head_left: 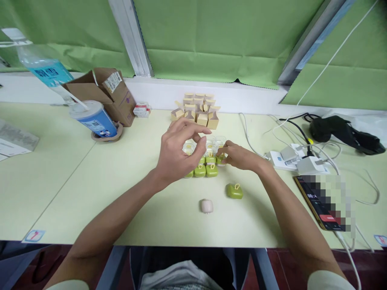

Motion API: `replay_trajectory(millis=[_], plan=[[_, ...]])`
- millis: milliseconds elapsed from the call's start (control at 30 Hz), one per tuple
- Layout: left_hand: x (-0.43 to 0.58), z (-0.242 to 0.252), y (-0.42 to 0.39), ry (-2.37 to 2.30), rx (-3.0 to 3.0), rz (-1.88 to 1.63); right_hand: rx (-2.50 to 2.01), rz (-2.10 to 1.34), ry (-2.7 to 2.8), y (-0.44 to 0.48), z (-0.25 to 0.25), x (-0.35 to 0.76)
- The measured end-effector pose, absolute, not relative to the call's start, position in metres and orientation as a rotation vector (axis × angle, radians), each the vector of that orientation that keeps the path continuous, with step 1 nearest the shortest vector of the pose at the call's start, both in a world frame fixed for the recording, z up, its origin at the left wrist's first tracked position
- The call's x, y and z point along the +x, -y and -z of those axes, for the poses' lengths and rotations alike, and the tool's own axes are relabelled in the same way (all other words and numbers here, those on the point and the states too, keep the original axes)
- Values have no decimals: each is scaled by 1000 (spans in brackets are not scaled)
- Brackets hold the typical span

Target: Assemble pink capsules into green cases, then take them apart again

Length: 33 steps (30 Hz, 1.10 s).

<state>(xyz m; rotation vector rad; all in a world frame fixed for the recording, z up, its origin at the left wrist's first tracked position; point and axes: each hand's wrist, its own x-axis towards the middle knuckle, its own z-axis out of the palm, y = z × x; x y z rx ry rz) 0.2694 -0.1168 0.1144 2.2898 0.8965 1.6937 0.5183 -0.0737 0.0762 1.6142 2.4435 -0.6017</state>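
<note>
Several small green cases with yellow loops (208,168) sit in a tight cluster at the table's middle, with clear lidded ones behind them. My left hand (178,155) hovers over the cluster's left side, fingers curled and apart, nothing visibly in them. My right hand (238,157) rests at the cluster's right edge, its fingertips pinched on one green case (220,158). One green case (234,191) lies alone nearer to me, and a pale pink case (207,206) lies beside it to the left.
Several small tan cartons (198,108) stand behind the cluster. A blue cup (94,119), an open cardboard box (105,90) and a water bottle (42,66) are at the left. A phone (320,203), chargers (298,161), cables and a black pouch (344,131) lie at the right.
</note>
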Motion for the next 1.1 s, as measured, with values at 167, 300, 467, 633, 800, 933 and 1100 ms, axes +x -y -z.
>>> replay_trajectory(millis=[167, 300, 467, 633, 800, 933, 1100], plan=[[270, -114, 116, -901, 2291, -1687, 1641, 608, -2467, 77, -81, 523], [266, -120, 118, -922, 2333, -1566, 1719, 488, -2504, 88, -96, 534], [270, -115, 145, -758, 2672, -217, 1487, 528, -2210, 110, -109, 513], [300, -76, 173, -804, 2633, 605, 1278, 408, -2139, 129, -97, 473], [299, -74, 160, -713, 2618, 496, 1272, 703, -2310, 131, -105, 497], [275, -102, 138, -775, 2585, 0, 1217, 1123, -2783, 117, -128, 531], [254, -125, 115, -943, 2441, -861, 1324, 1750, -2999, 106, -134, 541]])
